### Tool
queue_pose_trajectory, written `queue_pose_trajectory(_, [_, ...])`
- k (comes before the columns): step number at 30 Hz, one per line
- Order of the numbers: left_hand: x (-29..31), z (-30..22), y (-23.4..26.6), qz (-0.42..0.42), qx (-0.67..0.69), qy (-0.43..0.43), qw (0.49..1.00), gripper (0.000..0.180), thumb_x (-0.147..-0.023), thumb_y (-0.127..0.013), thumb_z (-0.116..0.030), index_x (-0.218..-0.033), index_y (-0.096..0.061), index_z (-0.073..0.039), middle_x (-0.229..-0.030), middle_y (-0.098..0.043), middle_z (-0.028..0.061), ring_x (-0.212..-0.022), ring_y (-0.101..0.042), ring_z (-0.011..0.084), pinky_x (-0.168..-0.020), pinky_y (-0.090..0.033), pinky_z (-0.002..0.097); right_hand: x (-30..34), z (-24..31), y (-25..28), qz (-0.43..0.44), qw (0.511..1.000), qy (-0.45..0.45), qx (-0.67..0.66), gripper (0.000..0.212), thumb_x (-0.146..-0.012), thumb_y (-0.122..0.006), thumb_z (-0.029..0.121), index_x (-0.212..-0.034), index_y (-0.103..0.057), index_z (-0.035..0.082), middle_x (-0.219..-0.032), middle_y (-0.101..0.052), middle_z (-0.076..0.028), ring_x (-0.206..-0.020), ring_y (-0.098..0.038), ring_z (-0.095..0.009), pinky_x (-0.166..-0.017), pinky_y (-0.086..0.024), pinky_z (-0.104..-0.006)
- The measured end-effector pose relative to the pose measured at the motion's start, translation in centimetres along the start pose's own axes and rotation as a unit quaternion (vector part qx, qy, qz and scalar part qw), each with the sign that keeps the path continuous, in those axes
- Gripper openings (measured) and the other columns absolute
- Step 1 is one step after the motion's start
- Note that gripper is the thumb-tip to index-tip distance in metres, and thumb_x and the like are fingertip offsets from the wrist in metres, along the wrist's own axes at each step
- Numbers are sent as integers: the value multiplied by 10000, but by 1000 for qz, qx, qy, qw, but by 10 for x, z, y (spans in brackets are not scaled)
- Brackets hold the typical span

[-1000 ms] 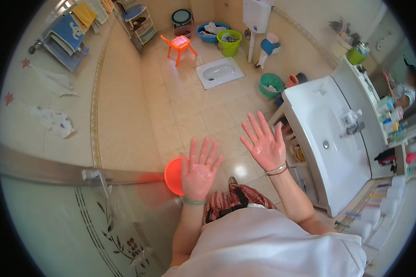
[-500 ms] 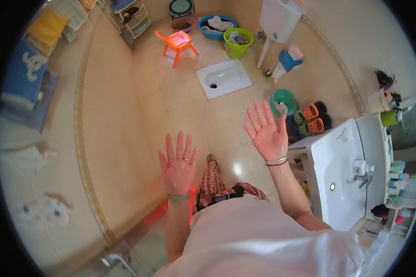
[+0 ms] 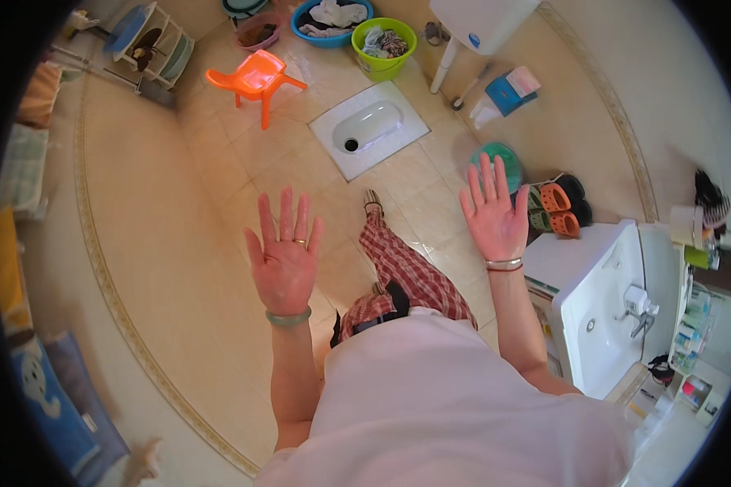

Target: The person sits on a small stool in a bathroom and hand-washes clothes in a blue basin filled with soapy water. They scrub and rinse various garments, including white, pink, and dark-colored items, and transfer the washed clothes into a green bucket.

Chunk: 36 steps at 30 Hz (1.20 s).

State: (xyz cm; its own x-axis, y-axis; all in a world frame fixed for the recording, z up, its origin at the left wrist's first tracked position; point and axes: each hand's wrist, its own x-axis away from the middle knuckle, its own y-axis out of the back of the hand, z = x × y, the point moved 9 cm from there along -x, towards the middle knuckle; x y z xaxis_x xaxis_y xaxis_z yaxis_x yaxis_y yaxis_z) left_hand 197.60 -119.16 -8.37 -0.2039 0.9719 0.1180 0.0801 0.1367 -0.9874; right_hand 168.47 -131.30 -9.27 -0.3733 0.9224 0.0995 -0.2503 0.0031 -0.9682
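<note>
Both hands are raised in front of me, palms turned up toward the view, fingers spread. My left hand [image 3: 285, 272] is open and bare of any object; a ring sits on one finger and a pale green bangle [image 3: 288, 317] circles the wrist. My right hand [image 3: 497, 229] is open too, with nothing in it. A silver bracelet [image 3: 504, 265] and a thin red cord are on that wrist. Beyond the right fingertips stands a green basin [image 3: 508, 162], partly hidden by them. Just right of that hand, clogs [image 3: 562, 203] in orange, green and black are lined up.
A white squat toilet [image 3: 369, 128] is set in the tiled floor ahead. Farther off stand an orange chair [image 3: 257, 77], a lime bucket [image 3: 383, 50] and a blue basin [image 3: 330, 20] of laundry. At right is a white sink [image 3: 605, 329]; towels [image 3: 53, 410] hang at left.
The view has shifted, and one leg has stepped forward over the floor. The squat toilet and chair appear nearer. Both hands stay raised and open, slightly farther apart.
</note>
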Motion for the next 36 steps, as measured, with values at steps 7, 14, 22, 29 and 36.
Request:
queue_pose_trajectory(7, [-129,-61,-20,-45,-13,-50,998,505,-1040,-354,-444,-1505,-342,-248,-1591,-263,35,-1477,-206,247,-1198,-188,452,-198,-59,-38,24,997,-76,-3,683,-1002,-276,590,-1521,-297,146,-1585,-277,-68,-1441,-294,-289,-1137,-304,-495])
queue_pose_trajectory(14, [-219,-130,-25,-54,-21,-94,994,508,-1038,-357,-449,-1500,-354,-239,-1589,-266,40,-1472,-219,249,-1200,-190,455,-335,-105,-69,21,994,-106,4,671,-1007,-266,583,-1518,-307,149,-1574,-303,-69,-1427,-319,-287,-1132,-318,-488])
queue_pose_trajectory(22, [-355,-195,-27,-36,-26,-53,998,521,-1039,-332,-464,-1508,-338,-238,-1594,-257,39,-1483,-189,238,-1209,-141,455,-458,-154,-79,17,997,-72,-3,660,-1005,-290,582,-1510,-330,158,-1567,-319,-57,-1429,-317,-277,-1138,-304,-486])
queue_pose_trajectory(29, [-516,-232,-43,-25,14,78,997,548,-1042,-278,-484,-1535,-269,-244,-1618,-184,36,-1496,-134,236,-1210,-99,466,-568,-209,-110,3,1000,-22,4,655,-1005,-303,578,-1504,-340,154,-1567,-320,-57,-1439,-295,-276,-1141,-292,-491])
queue_pose_trajectory(36, [-632,-252,-49,-9,-28,172,985,562,-1039,-255,-509,-1528,-291,-234,-1605,-225,52,-1490,-162,246,-1202,-138,471,-643,-217,-109,-29,999,31,-12,647,-1010,-308,564,-1505,-337,148,-1578,-296,-49,-1449,-271,-266,-1155,-271,-482])
